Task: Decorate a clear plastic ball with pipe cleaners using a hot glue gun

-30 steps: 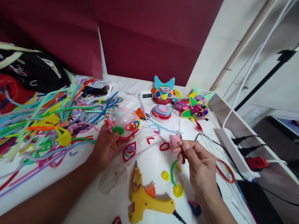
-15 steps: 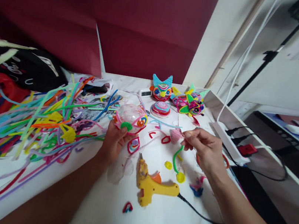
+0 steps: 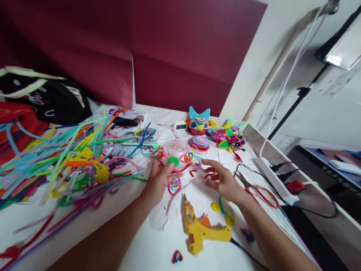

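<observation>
My left hand point(image 3: 159, 178) grips a clear plastic ball point(image 3: 176, 145) trimmed with pipe cleaners, which form pink bands, orange-and-yellow eyes and a green disc under my thumb. To its right, my right hand point(image 3: 223, 181) hovers over the table with fingers apart and nothing visible in them. Small red pipe-cleaner pieces point(image 3: 192, 172) lie between the hands. Just under the ball is a pink-edged oval piece point(image 3: 174, 186) with a coiled centre. A yellow hot glue gun point(image 3: 204, 233) rests nearer me, its nozzle pointing away.
Loose pipe cleaners point(image 3: 71, 160) spread over the left side. Finished pipe-cleaner figures point(image 3: 198, 122) and a coiled pink-and-blue dome point(image 3: 199, 143) stand at the back. Orange-handled scissors point(image 3: 263, 196) and a white power strip point(image 3: 275, 181) are on the right, with cables beside them.
The pink knitted-looking piece that my right hand was pinching is no longer visible, and those fingers have spread. The view has shifted; the scissors on the right now show. My left hand still holds the ball.
</observation>
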Demonstrator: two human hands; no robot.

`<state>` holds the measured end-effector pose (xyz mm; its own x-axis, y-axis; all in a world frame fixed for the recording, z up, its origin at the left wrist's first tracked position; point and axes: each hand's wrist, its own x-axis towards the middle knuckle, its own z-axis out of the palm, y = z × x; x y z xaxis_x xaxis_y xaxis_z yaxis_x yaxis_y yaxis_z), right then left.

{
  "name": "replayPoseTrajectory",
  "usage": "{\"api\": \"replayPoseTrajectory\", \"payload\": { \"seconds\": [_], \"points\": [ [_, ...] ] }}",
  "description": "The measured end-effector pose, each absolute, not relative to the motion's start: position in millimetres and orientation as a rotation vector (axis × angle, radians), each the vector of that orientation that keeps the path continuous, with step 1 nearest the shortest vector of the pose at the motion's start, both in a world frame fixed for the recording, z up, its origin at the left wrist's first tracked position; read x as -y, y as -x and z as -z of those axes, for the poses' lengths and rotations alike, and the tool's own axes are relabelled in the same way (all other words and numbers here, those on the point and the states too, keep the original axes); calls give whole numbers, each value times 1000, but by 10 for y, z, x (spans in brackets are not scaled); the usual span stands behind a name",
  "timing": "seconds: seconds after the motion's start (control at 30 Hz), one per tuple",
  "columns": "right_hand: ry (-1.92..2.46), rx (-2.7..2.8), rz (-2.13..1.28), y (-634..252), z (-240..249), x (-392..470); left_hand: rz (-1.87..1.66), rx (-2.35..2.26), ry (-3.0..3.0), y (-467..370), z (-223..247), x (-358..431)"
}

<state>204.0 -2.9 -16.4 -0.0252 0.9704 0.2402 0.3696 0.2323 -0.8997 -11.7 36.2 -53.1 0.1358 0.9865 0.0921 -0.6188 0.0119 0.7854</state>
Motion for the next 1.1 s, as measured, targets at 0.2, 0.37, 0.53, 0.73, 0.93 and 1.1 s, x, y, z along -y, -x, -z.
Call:
{"api": "replayPoseTrajectory", "payload": {
  "seconds": [0.2, 0.37, 0.53, 0.73, 0.93, 1.1],
  "points": [
    [1088, 1558, -1091, -1708, 18, -150, -1318, -535, -814, 47, 535, -338],
    [1050, 1563, -1206, -1613, -115, -211, -1298, -542, -759, 20, 525, -343],
    [1023, 1486, -1311, -1651, -151, -200, -1253, -590, -688, 50, 502, -327],
    [997, 1300, -1400, -1740, -144, -258, -1248, -622, -730, 75, 475, -287],
    [993, 1178, -1485, -1856, -129, -236, -1206, -637, -820, 12, 523, -254],
    [1010, 1096, -1539, -1996, -73, -141, -1180, -674, -923, -68, 504, -165]
  ]
}}
